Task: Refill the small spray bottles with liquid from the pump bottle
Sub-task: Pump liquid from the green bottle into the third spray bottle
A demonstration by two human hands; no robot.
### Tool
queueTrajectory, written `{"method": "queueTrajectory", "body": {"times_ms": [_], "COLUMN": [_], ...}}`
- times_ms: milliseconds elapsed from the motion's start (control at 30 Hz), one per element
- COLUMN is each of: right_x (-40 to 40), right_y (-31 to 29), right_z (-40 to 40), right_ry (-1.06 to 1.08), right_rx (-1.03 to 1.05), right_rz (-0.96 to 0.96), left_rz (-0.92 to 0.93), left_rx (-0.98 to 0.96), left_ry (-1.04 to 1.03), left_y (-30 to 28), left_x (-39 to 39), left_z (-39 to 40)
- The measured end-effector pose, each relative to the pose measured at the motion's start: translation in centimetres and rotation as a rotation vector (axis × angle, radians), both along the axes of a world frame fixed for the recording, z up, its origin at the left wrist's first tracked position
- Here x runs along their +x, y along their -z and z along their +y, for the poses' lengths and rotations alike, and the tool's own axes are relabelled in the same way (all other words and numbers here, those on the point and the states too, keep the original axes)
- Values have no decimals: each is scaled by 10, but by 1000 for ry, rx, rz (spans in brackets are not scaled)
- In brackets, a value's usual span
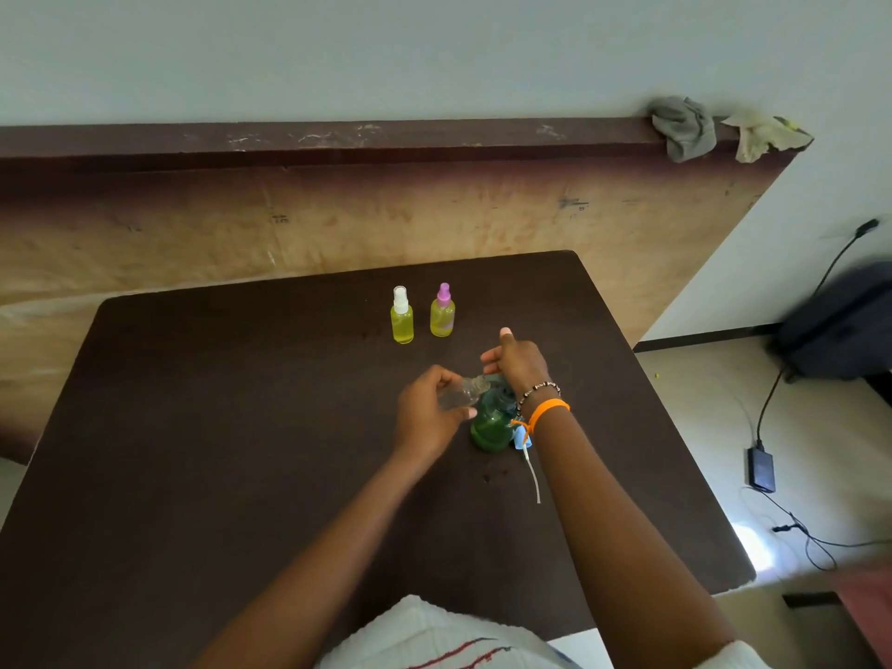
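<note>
My left hand (427, 415) grips a small clear spray bottle (461, 392) with no cap, tilted so its mouth points right toward the pump. A green pump bottle (490, 427) stands on the dark table (241, 451). My right hand (516, 362) rests on top of its pump head, fingers spread, thumb raised. Farther back stand two small bottles of yellow liquid: one with a white sprayer (401, 315), one with a pink sprayer (442, 311). A blue sprayer cap with a white tube (528, 456) lies by my right wrist.
A brown headboard-like panel (338, 210) rises behind the table, with two rags (685, 127) on its top right end. On the floor at right lie a dark bag (840, 321), a black power adapter (762, 468) and cables.
</note>
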State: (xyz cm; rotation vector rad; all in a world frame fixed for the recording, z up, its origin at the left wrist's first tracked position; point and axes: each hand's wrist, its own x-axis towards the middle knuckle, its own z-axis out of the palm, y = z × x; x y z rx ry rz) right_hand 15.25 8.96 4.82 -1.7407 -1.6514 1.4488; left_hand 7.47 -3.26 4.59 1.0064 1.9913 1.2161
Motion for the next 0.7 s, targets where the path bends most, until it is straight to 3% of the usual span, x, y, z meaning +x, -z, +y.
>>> {"method": "queueTrajectory", "body": {"times_ms": [300, 500, 700], "right_x": [2, 2, 1], "right_y": [7, 9, 5], "right_z": [-3, -9, -3], "right_ry": [84, 93, 44], "right_rx": [70, 151, -12], "right_rz": [2, -123, -40], "left_rz": [26, 29, 21], "left_rx": [21, 24, 11], "left_ry": [13, 30, 16], "left_y": [5, 7, 6], "left_x": [5, 6, 6], "left_z": [11, 12, 14]}}
